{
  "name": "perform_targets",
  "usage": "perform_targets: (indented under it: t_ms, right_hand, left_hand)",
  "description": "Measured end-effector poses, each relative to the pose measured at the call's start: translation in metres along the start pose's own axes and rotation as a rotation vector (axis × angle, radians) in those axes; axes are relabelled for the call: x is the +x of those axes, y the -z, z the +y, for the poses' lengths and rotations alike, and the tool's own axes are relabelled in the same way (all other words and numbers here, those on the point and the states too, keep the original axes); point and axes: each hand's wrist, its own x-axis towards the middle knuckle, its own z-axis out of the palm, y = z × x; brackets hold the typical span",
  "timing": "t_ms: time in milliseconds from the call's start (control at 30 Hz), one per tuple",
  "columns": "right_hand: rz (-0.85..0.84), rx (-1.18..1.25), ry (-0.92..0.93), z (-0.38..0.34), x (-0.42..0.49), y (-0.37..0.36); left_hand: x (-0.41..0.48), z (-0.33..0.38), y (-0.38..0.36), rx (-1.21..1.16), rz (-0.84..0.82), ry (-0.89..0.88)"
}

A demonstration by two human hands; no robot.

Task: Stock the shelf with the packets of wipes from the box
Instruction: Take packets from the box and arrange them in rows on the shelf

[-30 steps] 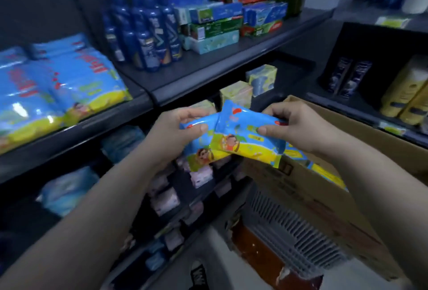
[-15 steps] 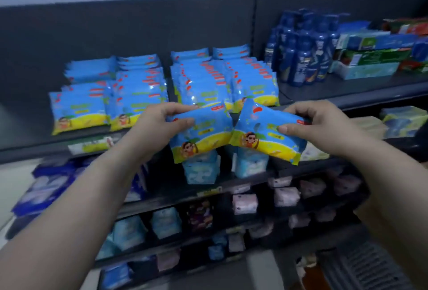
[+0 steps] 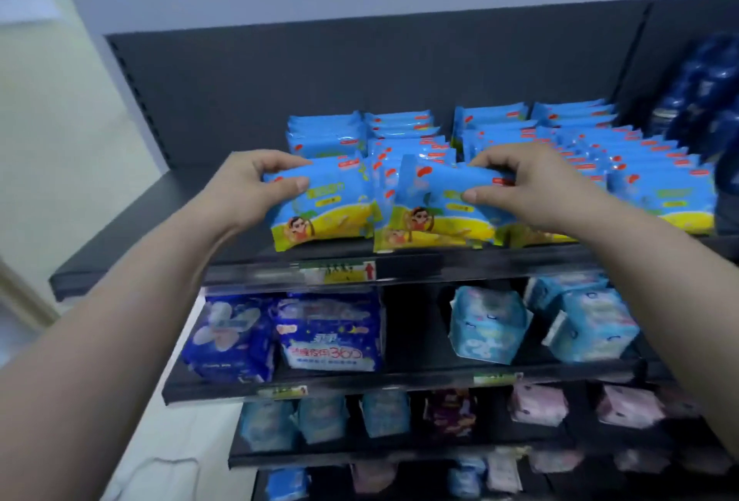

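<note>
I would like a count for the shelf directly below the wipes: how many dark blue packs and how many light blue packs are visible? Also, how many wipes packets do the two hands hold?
Dark blue packs: 2
Light blue packs: 3
Held wipes packets: 2, one in the left hand, one in the right hand
Total: 7

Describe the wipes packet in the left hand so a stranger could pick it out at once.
Start at the dark top shelf, where blue-and-yellow wipes packets lie in rows. In front of the leftmost row, the left hand grips one packet by its left end. Unlike its twin in the right hand, it has bare shelf on its left.
</note>
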Motion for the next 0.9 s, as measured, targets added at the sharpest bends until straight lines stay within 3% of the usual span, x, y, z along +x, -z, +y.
perform_targets:
  t_ms: [133,333,433,600,900]
  right_hand:
    - [-0.023,-0.246,-0.033,-0.002,0.028,-0.027]
    - [-0.212,-0.522,-0.016,-0.003,0.031,-0.035]
    - [-0.208,-0.577,-0.049,-0.005,0.038,-0.041]
    - [-0.017,-0.714,-0.043,-0.005,0.05,-0.058]
    - [0.03,-0.705,-0.013,0.002,0.024,-0.073]
  left_hand:
    - [0.022,-0.02,0.003,0.124,-0.055,-0.007]
    - [0.034,-0.028,0.002,0.595,-0.296,-0.111]
    - [0.036,-0.029,-0.003,0.618,-0.217,-0.169]
    - [0.041,-0.037,-0.014,0.645,-0.043,-0.239]
    - [0.023,-0.043,-0.027,0.882,-0.005,-0.277]
